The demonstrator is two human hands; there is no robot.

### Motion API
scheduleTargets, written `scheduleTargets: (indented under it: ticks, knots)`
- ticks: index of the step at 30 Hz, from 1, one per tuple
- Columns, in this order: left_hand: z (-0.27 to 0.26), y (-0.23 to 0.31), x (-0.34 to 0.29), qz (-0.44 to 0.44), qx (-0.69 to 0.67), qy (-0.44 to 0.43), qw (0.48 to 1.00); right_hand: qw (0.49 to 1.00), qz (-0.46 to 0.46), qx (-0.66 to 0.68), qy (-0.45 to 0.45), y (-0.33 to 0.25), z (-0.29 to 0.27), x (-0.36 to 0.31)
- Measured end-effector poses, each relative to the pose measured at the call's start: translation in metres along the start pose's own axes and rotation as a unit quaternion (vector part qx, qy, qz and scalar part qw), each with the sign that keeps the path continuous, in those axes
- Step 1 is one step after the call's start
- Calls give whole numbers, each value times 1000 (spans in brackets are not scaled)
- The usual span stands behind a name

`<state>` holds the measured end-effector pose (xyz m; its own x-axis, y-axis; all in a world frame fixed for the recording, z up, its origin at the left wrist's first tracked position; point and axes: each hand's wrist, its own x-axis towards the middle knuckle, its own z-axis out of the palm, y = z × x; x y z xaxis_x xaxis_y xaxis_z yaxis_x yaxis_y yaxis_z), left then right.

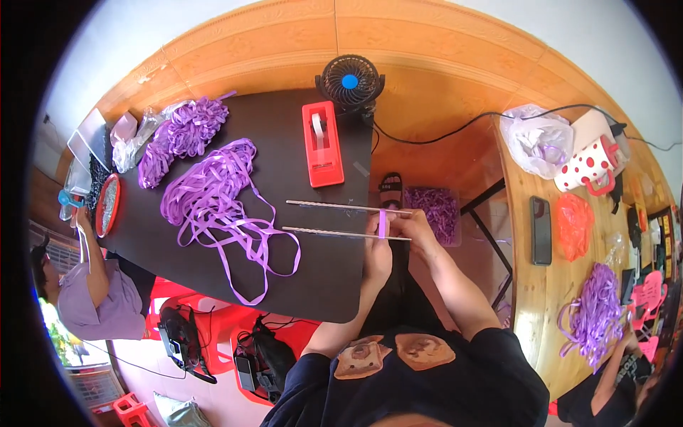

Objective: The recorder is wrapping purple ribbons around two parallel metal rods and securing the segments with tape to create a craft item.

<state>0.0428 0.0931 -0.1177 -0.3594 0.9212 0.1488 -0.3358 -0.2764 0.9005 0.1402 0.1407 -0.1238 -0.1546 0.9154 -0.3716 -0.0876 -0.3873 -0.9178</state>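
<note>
We find the purple strip (382, 223) crossing two thin rods near their right ends, just past the counter's (320, 285) edge. The left hand (378, 249) has its grip closed on the strip beside the lower rod (324, 233). The right hand (414, 228) bends its fingers in just right of the strip; we cannot tell whether its grip pinches anything. The upper rod (324, 206) runs roughly parallel. We note a loose purple ribbon heap (210, 188) left of the rods, and a red tape dispenser (324, 160) above them.
</note>
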Motion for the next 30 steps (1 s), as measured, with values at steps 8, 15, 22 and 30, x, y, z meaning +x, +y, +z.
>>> scheduleTargets:
  ticks: [8,15,22,30]
  knots:
    - [-20,29,-51,-173,-70,-28,982,958,-271,-73,62,24,-15,-87]
    - [-25,32,-64,-221,-97,-27,970,926,-359,-95,67,54,5,-133]
    - [-30,30,-66,-227,-113,-28,967,914,-344,-202,74,80,7,-157]
    - [-28,32,-65,-230,-108,-29,967,878,-365,-285,119,71,13,-146]
